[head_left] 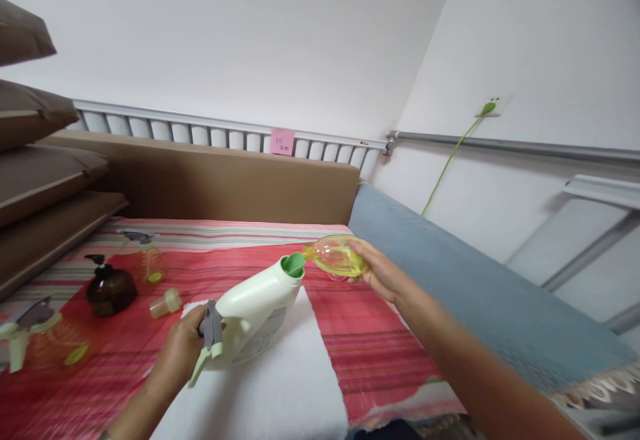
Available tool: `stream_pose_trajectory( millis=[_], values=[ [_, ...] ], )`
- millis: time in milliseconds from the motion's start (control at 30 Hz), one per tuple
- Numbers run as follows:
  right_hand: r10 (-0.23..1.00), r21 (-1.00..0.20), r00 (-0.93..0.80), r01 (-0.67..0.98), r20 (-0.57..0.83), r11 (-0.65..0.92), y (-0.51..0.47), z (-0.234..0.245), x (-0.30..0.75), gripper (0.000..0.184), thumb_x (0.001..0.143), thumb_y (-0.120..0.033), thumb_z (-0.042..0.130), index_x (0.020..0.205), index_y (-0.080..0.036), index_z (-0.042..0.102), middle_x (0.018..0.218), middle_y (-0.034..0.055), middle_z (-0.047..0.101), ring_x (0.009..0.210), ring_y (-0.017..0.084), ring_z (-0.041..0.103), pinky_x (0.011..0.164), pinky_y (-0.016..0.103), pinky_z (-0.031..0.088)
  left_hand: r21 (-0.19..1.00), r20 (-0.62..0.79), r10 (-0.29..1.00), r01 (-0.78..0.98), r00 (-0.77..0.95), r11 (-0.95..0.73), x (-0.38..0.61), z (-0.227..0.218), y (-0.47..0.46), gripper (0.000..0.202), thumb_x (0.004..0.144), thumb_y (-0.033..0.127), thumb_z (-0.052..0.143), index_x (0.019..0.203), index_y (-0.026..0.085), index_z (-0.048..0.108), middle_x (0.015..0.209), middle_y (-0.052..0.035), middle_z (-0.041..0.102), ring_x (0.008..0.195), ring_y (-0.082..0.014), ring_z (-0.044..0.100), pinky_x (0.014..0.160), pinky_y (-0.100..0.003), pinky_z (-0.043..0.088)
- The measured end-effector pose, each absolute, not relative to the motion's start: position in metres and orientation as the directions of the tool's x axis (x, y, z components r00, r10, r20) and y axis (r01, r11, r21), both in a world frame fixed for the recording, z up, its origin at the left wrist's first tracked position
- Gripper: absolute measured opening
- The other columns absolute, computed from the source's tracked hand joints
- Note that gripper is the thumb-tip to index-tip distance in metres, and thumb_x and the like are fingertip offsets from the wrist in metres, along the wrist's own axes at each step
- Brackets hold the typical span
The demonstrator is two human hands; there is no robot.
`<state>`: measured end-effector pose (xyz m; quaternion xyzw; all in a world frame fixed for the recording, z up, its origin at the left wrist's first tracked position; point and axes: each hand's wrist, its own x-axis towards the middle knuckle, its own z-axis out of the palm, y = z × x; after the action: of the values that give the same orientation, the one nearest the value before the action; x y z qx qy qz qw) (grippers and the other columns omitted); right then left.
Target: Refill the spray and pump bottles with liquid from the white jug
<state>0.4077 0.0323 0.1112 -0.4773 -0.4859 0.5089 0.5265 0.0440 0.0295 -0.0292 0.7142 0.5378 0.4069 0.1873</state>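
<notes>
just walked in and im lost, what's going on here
A person's right hand holds a clear yellow plastic bottle tipped sideways, its neck at the open mouth of a tilted white plastic bottle. The left hand is at the white bottle's lower end, gripping a grey and pale-green trigger spray head. A white cloth lies beneath. A dark brown pump bottle stands to the left on red striped fabric.

The tilted white bottle (256, 299) has the left hand (186, 335), gripping a grey sprayer head (212, 327), near its base and a yellow bottle (336, 256), in the right hand (376, 269), at its mouth.
</notes>
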Motion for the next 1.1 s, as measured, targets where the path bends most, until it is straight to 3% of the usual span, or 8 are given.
stream_pose_trajectory(
  millis=[233,1100],
  values=[
    [0.999,-0.999,0.011,0.004,0.049,0.049,0.032,0.126,0.404,0.035,0.074,-0.042,0.069,0.102,-0.023,0.060,0.090,0.0062,0.065,0.067,0.017,0.059,0.041,0.021,0.050,0.715,0.378,0.917,0.590,0.126,-0.376,0.042,-0.036,0.031,0.025,0.075,0.034,0.061,0.095,0.019,0.065,0.073,-0.0028,0.070,0.061,-0.0189,0.063,0.053,-0.025,0.052],
    [0.998,-0.973,0.016,0.224,0.060,0.055,0.036,0.141,0.404,0.049,0.074,-0.048,0.067,0.113,-0.026,0.049,0.106,0.0057,0.061,0.079,0.017,0.061,0.045,0.020,0.051,0.722,0.376,0.919,0.585,0.116,-0.369,0.041,-0.039,0.033,0.022,0.074,0.031,0.061,0.091,0.018,0.066,0.072,-0.0018,0.071,0.063,-0.0192,0.065,0.052,-0.025,0.052]
  ],
)
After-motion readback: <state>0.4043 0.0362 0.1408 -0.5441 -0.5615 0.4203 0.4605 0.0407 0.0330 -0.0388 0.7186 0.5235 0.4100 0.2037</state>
